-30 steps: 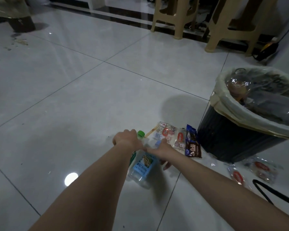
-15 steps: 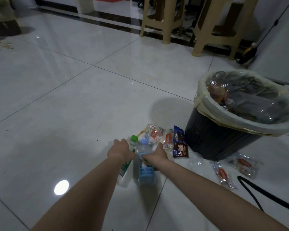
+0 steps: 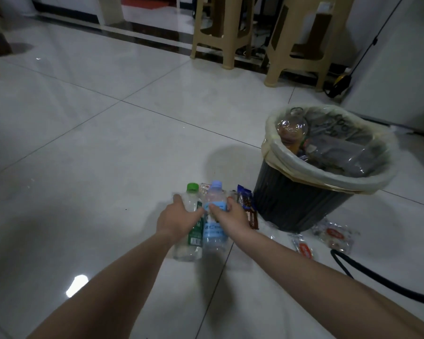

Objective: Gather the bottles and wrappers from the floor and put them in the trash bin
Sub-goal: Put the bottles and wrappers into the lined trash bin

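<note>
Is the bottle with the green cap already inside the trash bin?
No, the green-capped bottle is outside the trash bin, held in the left hand beside the blue-capped bottle.

The glossy tiled floor [image 3: 108, 148] carries scattered wrappers [image 3: 334, 234], a trash bin [image 3: 291, 204] and two stools [image 3: 222, 33].

A single head-worn camera looks forward and down across the tiled floor [image 3: 108, 155]. Both forearms reach in from the near edge. The stools [image 3: 296, 40] stand far.
</note>
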